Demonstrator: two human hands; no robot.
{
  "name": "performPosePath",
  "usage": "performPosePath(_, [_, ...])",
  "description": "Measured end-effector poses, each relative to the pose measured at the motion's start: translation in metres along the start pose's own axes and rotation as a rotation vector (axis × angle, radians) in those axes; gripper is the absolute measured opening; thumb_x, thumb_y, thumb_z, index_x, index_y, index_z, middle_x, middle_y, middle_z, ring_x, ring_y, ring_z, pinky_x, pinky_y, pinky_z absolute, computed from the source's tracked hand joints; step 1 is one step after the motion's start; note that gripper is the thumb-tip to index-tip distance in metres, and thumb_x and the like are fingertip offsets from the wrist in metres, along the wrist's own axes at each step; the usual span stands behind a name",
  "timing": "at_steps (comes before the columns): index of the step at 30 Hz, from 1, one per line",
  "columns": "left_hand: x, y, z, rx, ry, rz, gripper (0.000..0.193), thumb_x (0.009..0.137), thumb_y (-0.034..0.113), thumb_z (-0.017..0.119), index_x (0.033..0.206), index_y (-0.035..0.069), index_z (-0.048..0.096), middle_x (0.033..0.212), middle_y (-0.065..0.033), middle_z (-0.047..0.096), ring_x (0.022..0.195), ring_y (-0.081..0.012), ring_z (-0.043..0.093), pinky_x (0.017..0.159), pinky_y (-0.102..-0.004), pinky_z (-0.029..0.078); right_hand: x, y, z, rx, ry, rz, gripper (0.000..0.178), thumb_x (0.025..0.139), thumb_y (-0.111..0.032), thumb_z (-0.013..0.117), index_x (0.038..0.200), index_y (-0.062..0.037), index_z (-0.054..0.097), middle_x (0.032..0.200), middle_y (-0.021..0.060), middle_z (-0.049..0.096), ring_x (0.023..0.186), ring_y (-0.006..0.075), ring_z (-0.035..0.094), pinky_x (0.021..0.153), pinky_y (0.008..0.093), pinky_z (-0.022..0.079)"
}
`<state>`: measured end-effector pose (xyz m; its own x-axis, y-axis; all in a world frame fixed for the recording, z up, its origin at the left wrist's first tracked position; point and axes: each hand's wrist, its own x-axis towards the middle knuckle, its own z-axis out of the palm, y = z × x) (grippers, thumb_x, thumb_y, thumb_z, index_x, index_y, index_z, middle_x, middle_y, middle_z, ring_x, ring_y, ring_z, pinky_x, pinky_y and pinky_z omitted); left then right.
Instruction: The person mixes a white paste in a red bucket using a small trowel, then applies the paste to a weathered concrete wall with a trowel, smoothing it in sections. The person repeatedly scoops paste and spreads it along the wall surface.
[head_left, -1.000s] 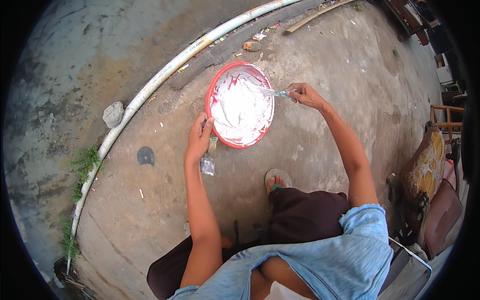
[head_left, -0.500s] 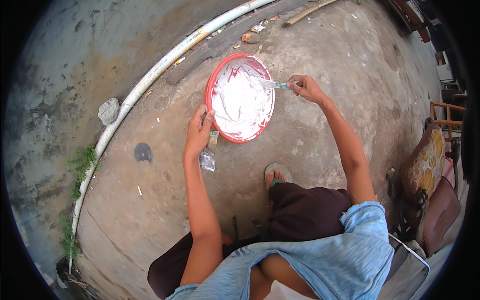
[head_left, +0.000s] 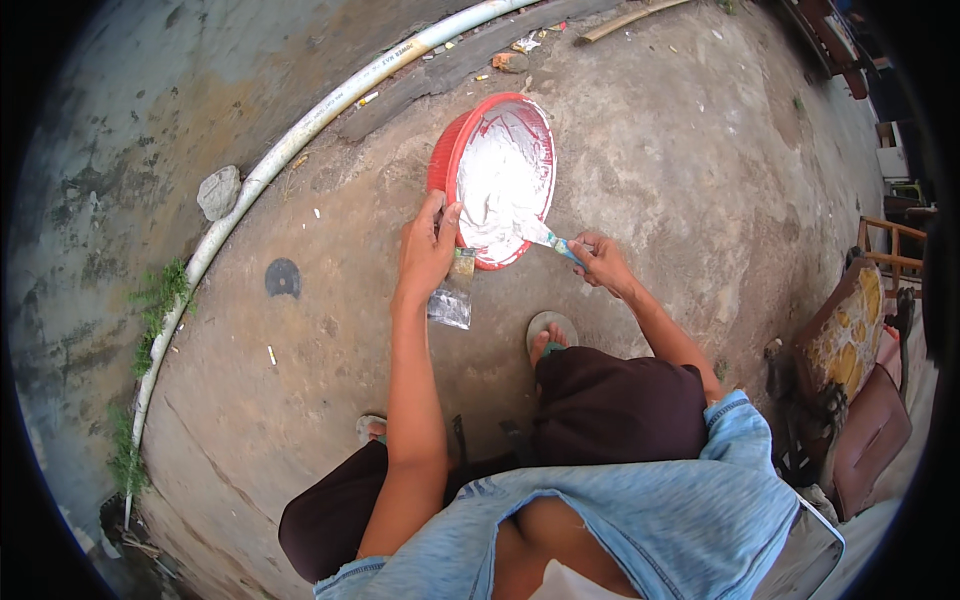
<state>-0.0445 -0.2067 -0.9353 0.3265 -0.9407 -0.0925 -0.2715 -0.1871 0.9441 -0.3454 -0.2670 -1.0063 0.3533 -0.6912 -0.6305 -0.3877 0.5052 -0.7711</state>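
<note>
Left hand point(head_left: 428, 250) grips the tilted red basin point(head_left: 447, 160) by its near rim, upper centre of frame. Right hand point(head_left: 598, 260) is closed around a tool handle point(head_left: 560, 245) (its end buried in white paste point(head_left: 495, 180), type unclear). Small plastic bag point(head_left: 452, 300) lies below the basin.

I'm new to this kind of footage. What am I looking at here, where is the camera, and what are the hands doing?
There is no machine: a person works bare-handed. The single view comes from a fisheye camera on the person's head looking down, so straight edges bend. The left hand has a grip on the rim of a red basin tilted on the concrete ground and coated with white paste. The right hand holds a small tool reaching into the paste. A clear plastic packet lies below the left hand. A white pipe runs alongside.
</note>
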Motion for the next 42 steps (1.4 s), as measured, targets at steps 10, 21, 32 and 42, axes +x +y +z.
performPosePath(10, [-0.015,-0.013,-0.006,-0.127,-0.038,0.011,0.029,0.102,0.026,0.056,0.09,0.001,0.048,0.075,-0.0018,0.045,0.072,-0.0105,0.039,0.064,-0.0279,0.038,-0.015,-0.036,-0.004,-0.182,0.065,-0.226,0.025,0.098,-0.028,0.062,0.096,-0.0035,0.065,0.057,0.0014,0.056,0.045,0.0075,0.044,0.044,0.0259,0.033])
performPosePath(21, [-0.013,-0.007,0.0,-0.08,-0.032,0.003,0.029,0.102,0.027,0.054,0.091,0.002,0.047,0.073,-0.0047,0.041,0.071,-0.0114,0.037,0.064,-0.0285,0.039,0.036,0.006,-0.026,-0.388,0.231,-0.322,0.023,0.098,-0.026,0.061,0.099,-0.0035,0.065,0.056,0.0041,0.056,0.047,0.0103,0.047,0.046,0.0311,0.037])
performPosePath(32, [-0.001,0.001,-0.003,0.012,-0.054,0.013,0.028,0.102,0.027,0.054,0.092,0.002,0.046,0.073,-0.0091,0.044,0.07,-0.0133,0.039,0.064,-0.0303,0.04,0.005,-0.04,0.014,0.079,-0.14,-0.03,0.023,0.095,-0.026,0.067,0.103,-0.0043,0.063,0.063,0.0009,0.055,0.049,0.0042,0.046,0.04,0.0205,0.028])
performPosePath(42, [-0.01,-0.004,-0.01,-0.076,-0.045,-0.052,0.028,0.104,0.027,0.052,0.093,0.002,0.049,0.078,-0.0013,0.044,0.076,-0.0106,0.039,0.07,-0.0268,0.038,0.03,-0.062,0.014,-0.633,0.354,-0.596,0.021,0.089,-0.021,0.069,0.104,-0.0064,0.07,0.063,0.0136,0.063,0.052,0.0208,0.06,0.05,0.033,0.045])
